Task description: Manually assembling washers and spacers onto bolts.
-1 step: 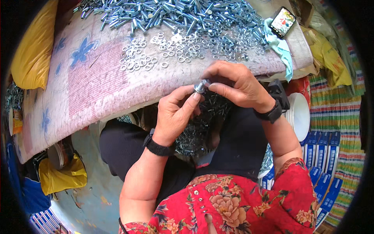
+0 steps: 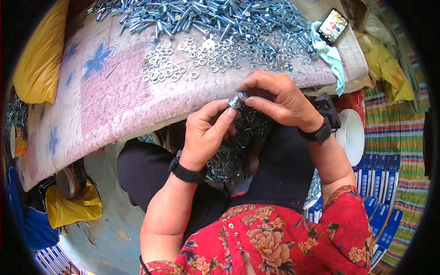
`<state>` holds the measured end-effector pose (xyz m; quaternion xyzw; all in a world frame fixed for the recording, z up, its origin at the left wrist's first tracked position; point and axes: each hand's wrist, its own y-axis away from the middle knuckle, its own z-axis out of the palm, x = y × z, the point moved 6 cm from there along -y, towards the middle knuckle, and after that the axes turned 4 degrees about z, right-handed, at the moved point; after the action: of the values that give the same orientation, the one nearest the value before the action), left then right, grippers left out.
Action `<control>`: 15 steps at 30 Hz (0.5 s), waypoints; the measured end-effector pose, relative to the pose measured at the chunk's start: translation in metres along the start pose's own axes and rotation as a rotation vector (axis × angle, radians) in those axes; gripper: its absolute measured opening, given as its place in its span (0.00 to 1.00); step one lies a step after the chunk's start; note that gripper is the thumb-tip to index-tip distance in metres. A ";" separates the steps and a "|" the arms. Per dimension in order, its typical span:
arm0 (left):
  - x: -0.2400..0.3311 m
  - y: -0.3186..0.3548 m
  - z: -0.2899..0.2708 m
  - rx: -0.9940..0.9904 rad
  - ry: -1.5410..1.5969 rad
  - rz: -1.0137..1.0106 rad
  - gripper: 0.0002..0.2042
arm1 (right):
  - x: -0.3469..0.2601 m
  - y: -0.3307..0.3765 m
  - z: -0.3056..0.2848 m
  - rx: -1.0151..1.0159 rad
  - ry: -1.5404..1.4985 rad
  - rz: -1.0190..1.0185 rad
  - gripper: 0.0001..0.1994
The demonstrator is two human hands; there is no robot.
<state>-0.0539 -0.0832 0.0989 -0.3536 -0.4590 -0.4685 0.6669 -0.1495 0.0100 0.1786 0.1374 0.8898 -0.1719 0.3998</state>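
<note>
My left hand pinches a shiny metal bolt with a washer-like ring on it, between thumb and forefinger. From the other side, my right hand has its thumb and fingertips closed on the far end of the same bolt; whether a separate nut sits there is too small to tell. Both hands are just off the near edge of a cloth-covered table, above my lap. On the cloth beyond them lie loose flat washers and smaller rings and nuts. Behind these is a heap of metal sleeves and bolts.
A phone rests on a pale teal cloth at the table's far right. Below my hands is a dark mass of bolts. At right stand a white bucket and blue boxes; yellow bags are at left.
</note>
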 end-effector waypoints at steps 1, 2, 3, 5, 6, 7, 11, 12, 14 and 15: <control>0.000 0.000 0.000 0.003 0.000 0.002 0.10 | -0.001 -0.001 0.002 -0.004 -0.021 0.006 0.09; 0.001 0.000 -0.001 0.002 -0.042 0.016 0.10 | -0.002 -0.001 0.003 -0.007 -0.020 0.003 0.09; 0.003 0.001 -0.002 0.000 -0.085 0.030 0.10 | -0.005 -0.002 0.003 -0.007 0.038 -0.024 0.09; 0.003 0.001 -0.003 0.002 -0.093 0.047 0.09 | -0.009 -0.004 0.004 -0.010 0.099 -0.054 0.09; 0.005 0.001 -0.003 0.000 -0.100 0.061 0.09 | -0.011 -0.005 0.004 -0.015 0.115 -0.055 0.08; 0.005 0.001 -0.004 0.000 -0.099 0.064 0.09 | -0.013 -0.005 0.004 -0.019 0.131 -0.055 0.08; 0.007 0.002 -0.005 -0.003 -0.185 0.114 0.08 | -0.023 -0.007 0.007 -0.012 0.282 -0.078 0.07; 0.007 0.002 -0.006 -0.002 -0.238 0.129 0.07 | -0.023 -0.007 0.009 -0.011 0.300 -0.089 0.08; 0.007 0.004 -0.007 -0.008 -0.249 0.138 0.07 | -0.023 -0.007 0.012 -0.005 0.326 -0.103 0.09; 0.007 0.005 -0.007 -0.008 -0.263 0.139 0.07 | -0.022 -0.006 0.013 0.016 0.377 -0.116 0.10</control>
<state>-0.0465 -0.0901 0.1029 -0.4455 -0.5150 -0.3726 0.6305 -0.1286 -0.0032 0.1886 0.1185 0.9540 -0.1729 0.2146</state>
